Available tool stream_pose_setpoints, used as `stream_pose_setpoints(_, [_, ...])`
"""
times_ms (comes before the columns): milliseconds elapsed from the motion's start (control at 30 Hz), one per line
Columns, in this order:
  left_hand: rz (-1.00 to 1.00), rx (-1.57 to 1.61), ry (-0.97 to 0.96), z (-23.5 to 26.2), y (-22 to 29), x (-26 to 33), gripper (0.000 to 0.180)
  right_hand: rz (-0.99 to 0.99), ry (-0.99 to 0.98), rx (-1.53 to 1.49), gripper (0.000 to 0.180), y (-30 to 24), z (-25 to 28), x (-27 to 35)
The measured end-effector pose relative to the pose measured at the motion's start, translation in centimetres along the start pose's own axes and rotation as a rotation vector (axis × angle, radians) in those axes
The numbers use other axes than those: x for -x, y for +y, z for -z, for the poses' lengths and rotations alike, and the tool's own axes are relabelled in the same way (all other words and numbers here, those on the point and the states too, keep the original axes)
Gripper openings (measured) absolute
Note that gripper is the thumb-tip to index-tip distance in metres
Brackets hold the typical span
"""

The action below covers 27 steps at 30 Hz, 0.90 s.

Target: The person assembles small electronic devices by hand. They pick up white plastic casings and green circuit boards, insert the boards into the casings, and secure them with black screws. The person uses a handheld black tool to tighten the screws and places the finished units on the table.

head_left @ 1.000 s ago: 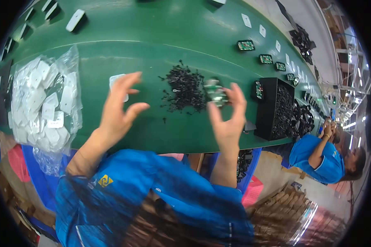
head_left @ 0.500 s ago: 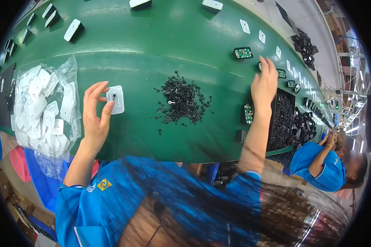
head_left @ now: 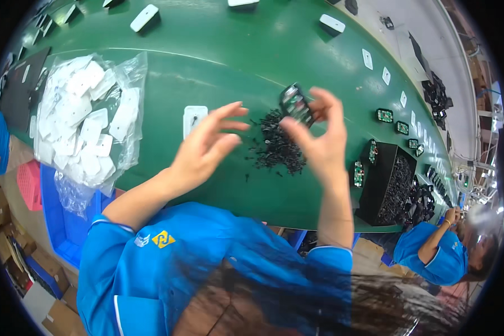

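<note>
My right hand (head_left: 319, 140) is raised over the green conveyor belt (head_left: 218, 61) and grips a small black part with a circuit board (head_left: 295, 105) between thumb and fingers. My left hand (head_left: 204, 148) hovers open beside it, fingers spread, holding nothing. Under both hands lies a heap of small black pieces (head_left: 277, 148). A white flat casing (head_left: 194, 119) rests on the belt just left of my left hand.
A clear bag of white casings (head_left: 84, 123) lies at the left. A black tray of dark parts (head_left: 389, 185) stands at the right with green boards (head_left: 357, 173) beside it. More white casings (head_left: 331, 23) and boards (head_left: 384, 115) ride the belt. Another person in blue (head_left: 437, 252) works at lower right.
My right hand came back from the right with a black circuit part in it. My left hand let go of the white casing, which now lies on the belt, and moved toward the centre.
</note>
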<state>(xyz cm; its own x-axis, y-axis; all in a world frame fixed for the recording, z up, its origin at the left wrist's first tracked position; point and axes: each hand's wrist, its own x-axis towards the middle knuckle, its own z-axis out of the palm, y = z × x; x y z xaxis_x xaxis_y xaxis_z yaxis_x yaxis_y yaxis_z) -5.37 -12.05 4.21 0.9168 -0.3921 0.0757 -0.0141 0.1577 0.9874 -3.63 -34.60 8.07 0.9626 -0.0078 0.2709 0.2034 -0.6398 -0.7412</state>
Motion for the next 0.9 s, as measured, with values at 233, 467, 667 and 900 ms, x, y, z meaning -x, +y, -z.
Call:
stream_pose_setpoints(233, [0.160, 0.302, -0.136, 0.3, -0.8, 1.4, 0.053, 0.187, 0.038, -0.151, 0.028, -4.2, -3.8, 5.9])
stream_pose_setpoints(467, [0.144, 0.435, -0.253, 0.5, -0.5, 2.6, 0.044, 0.077, 0.010, -0.332, 0.020, -5.8, -3.2, 7.5])
stream_pose_setpoints(667, [0.021, -0.023, -0.276, 2.1, -0.4, 2.6, 0.058, 0.356, -0.110, 0.269, 0.020, -6.9, -3.7, 7.3])
stream_pose_setpoints(900, [0.360, 0.670, -0.250, 1.6, -0.5, 4.0, 0.049, -0.344, -0.501, -1.046, 0.078, -3.5, -5.2, 7.4])
